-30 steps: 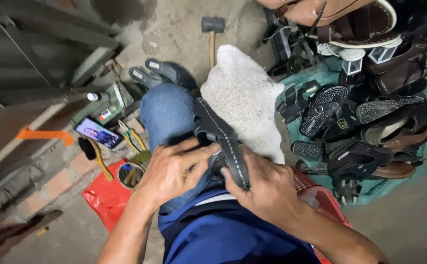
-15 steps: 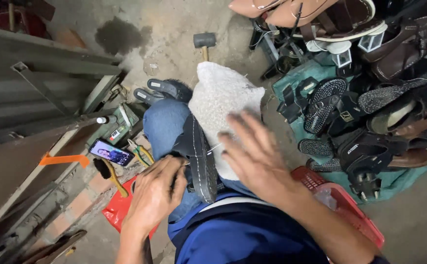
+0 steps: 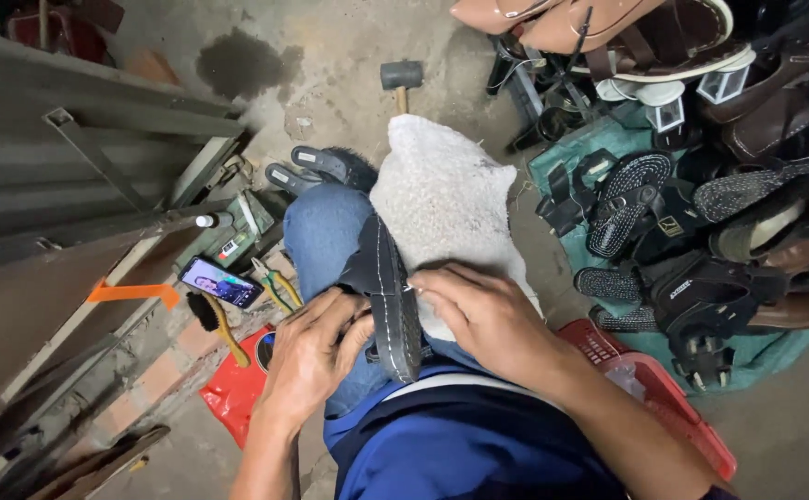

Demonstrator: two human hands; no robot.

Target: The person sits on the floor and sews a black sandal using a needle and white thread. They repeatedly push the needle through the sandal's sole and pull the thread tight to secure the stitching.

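A black sandal (image 3: 388, 289) with a stitched sole edge rests upside down across my knees in jeans. My left hand (image 3: 316, 353) grips its near end from the left side. My right hand (image 3: 480, 313) presses on the right edge of the sandal, fingers touching the sole near the stitching, palm over a white fleecy cloth (image 3: 441, 202) that covers my right leg. Whether a needle or thread is in my fingers is too small to tell.
A hammer (image 3: 401, 79) lies on the concrete beyond the cloth. A heap of sandals and shoes (image 3: 701, 213) sits on green sheeting at the right. A red basket (image 3: 664, 398) is by my right arm. A lit phone (image 3: 221, 281), pliers (image 3: 270, 282), a brush (image 3: 208, 319) and a red bag (image 3: 238, 393) lie at the left.
My right hand, raised with fingers spread half a second ago, has come back down onto the sandal's right edge. My left hand has kept hold of the sandal.
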